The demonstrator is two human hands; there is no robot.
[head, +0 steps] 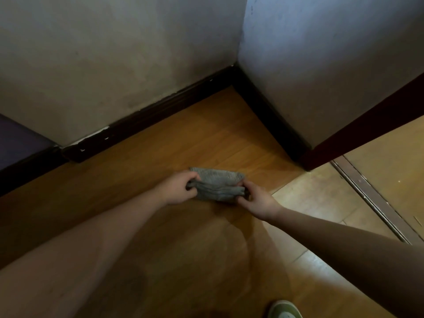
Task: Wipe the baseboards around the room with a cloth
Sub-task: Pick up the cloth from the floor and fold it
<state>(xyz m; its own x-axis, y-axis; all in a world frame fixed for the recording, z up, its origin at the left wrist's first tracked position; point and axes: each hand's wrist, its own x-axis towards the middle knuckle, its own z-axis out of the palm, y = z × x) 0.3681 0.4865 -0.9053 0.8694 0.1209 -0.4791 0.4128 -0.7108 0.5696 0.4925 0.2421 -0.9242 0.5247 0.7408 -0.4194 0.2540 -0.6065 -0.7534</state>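
A grey cloth [218,184], folded over, hangs between my two hands above the wooden floor. My left hand [177,189] pinches its left end and my right hand [257,200] pinches its right end. A dark baseboard [146,115] runs along the foot of the wall ahead, with chipped paint at its left part. It meets a second dark baseboard [268,111] in the corner, which runs down the right wall. The cloth is well clear of both baseboards.
A dark red door frame [358,134] stands at the right, with a metal threshold strip [371,198] on the floor below it. A dark purple surface [16,138] sits at the far left. My green shoe [284,311] shows at the bottom edge.
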